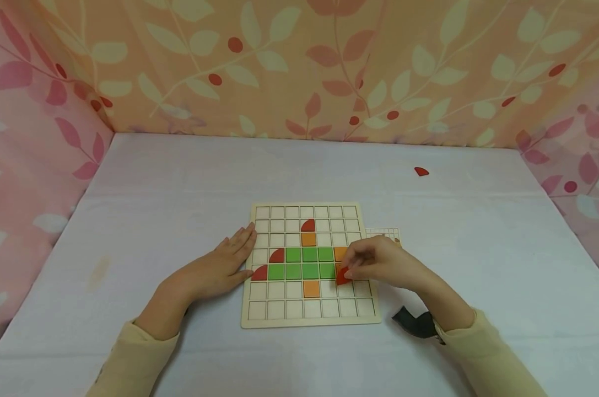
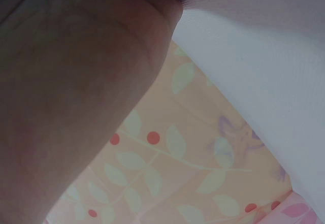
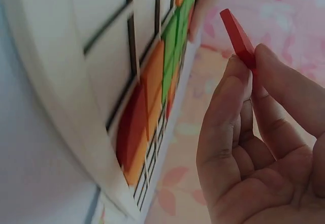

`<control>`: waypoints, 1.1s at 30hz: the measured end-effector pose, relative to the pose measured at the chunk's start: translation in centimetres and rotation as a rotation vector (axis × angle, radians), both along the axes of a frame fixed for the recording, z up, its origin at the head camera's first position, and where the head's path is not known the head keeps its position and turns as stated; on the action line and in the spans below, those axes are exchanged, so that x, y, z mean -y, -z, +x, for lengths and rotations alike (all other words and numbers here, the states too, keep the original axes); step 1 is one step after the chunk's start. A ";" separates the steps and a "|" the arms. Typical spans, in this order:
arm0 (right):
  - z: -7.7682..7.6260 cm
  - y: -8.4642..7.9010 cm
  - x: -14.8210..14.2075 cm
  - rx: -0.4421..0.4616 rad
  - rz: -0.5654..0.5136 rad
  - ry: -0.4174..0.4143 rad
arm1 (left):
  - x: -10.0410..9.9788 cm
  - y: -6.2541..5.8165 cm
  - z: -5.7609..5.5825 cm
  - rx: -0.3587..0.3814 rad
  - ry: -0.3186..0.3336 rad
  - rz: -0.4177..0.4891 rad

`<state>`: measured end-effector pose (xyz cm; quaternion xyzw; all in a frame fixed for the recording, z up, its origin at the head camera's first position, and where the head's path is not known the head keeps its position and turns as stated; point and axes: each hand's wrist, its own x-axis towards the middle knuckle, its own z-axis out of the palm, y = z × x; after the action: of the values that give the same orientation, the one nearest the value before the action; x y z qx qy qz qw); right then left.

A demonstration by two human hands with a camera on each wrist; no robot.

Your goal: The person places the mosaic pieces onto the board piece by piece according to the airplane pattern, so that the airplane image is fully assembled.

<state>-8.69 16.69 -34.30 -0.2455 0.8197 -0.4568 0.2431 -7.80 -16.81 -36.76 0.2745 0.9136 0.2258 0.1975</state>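
A pale wooden grid board (image 1: 289, 325) lies on the white table. Green square tiles (image 1: 310, 254) form two rows across its middle, with orange squares (image 1: 311, 289) and red quarter-round tiles (image 1: 308, 225) around them. My left hand (image 1: 211, 273) rests against the board's left edge, fingers extended; the left wrist view shows mostly its palm side (image 2: 86, 76). Over the right part of the board, my right hand (image 1: 386, 263) pinches a red quarter-round tile (image 3: 236, 36) between thumb and fingertips, apart from the board. Another red tile (image 3: 132, 125) sits in the grid beside an orange one.
A loose red quarter-round tile (image 1: 421, 171) lies at the back right of the table. From under the board's right side sticks out a printed grid card (image 1: 386, 231), partly covered by my right hand. A dark strap (image 1: 412, 324) hangs at the right wrist. Patterned cloth walls (image 1: 279, 82) enclose the table.
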 end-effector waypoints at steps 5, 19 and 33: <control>0.6 0.6 1.7 -0.005 -0.001 -0.068 | 0.0 -0.1 -0.1 0.004 0.000 -0.019; 1.7 1.4 4.8 -0.057 0.098 -0.155 | -0.1 0.0 -0.1 0.007 -0.008 -0.024; 2.1 1.4 5.7 -0.102 0.111 -0.142 | -0.1 -0.1 -0.1 0.003 -0.001 -0.014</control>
<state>-6.54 11.02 -35.72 -0.3121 0.8356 -0.3792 0.2461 -7.89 -16.73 -36.62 0.2722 0.9150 0.2199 0.2009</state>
